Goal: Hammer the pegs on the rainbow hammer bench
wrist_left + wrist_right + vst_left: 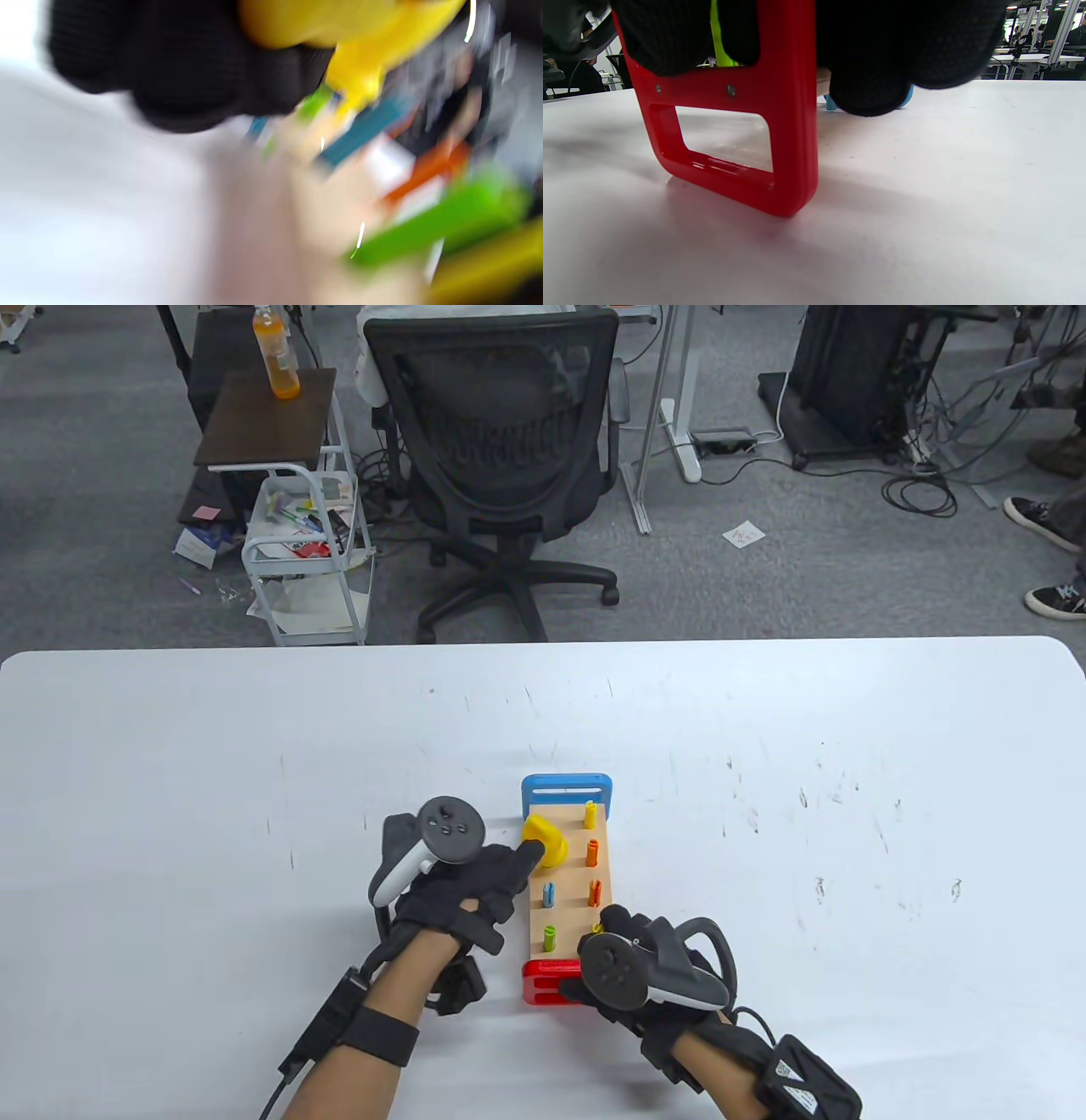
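The wooden hammer bench [567,899] stands on the white table, with a blue end leg [567,791] far and a red end leg [547,980] near. Yellow [590,813], orange [592,853], blue [548,892] and green [550,937] pegs stick up from it. My left hand [475,882] grips the yellow hammer [545,838], its head over the bench's far left part. The left wrist view is blurred; the hammer [339,29] shows there under my fingers. My right hand [632,963] holds the bench's near right corner; in the right wrist view my fingers [882,63] rest over the red leg [780,127].
The white table [848,814] stretches wide on both sides of the bench. Beyond its far edge stand a black office chair [501,441] and a small white cart [310,551].
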{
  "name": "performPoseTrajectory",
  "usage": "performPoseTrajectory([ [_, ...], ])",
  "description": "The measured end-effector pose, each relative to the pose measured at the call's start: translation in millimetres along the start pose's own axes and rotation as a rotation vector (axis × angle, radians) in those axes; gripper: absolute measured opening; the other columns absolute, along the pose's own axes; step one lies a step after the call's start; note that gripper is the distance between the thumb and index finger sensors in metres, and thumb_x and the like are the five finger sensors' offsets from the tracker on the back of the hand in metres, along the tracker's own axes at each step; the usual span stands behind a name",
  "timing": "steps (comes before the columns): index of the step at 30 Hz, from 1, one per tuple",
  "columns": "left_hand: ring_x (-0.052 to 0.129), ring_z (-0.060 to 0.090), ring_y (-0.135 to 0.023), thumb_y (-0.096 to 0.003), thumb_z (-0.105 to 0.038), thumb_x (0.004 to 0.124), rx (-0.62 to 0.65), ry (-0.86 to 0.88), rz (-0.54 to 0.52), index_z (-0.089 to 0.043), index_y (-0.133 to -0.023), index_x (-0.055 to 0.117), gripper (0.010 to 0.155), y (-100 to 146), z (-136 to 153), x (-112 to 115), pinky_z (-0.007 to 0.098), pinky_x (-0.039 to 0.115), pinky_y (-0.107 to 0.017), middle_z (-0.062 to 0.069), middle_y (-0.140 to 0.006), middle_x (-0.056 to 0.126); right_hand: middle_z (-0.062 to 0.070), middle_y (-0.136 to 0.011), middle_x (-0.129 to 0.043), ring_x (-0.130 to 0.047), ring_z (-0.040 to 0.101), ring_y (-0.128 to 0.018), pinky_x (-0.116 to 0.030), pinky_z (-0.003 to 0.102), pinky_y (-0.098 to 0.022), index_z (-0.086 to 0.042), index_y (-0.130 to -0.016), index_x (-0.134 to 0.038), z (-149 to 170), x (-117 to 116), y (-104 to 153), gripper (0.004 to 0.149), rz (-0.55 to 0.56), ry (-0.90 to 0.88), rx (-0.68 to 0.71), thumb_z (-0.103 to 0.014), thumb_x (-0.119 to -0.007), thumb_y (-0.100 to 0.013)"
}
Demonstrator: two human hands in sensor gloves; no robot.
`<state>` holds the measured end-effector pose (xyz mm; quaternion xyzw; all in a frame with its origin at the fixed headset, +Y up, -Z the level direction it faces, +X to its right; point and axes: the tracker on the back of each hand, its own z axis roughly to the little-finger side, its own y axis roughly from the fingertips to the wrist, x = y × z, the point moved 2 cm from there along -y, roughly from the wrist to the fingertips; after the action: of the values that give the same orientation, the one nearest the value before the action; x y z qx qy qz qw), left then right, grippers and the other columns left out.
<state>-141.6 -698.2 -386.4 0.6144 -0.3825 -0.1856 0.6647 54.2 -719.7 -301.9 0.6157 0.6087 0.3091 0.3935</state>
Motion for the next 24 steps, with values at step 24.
performPoseTrajectory([
  [24, 0.106, 0.022, -0.04, -0.0507, -0.074, 0.05, 0.354, 0.149, -0.357, -0.02, -0.09, 0.087, 0.077, 25.1, -27.2, -41.6, 0.048, 0.089, -0.046, 0.008, -0.06, 0.105, 0.024, -0.087, -0.075, -0.092, 0.039, -0.063, -0.08, 0.057, -0.051, -0.015, -0.068, -0.081, 0.9, -0.2, 0.5, 0.04, 0.0, -0.004, 0.002, -0.052, -0.075, -0.054],
])
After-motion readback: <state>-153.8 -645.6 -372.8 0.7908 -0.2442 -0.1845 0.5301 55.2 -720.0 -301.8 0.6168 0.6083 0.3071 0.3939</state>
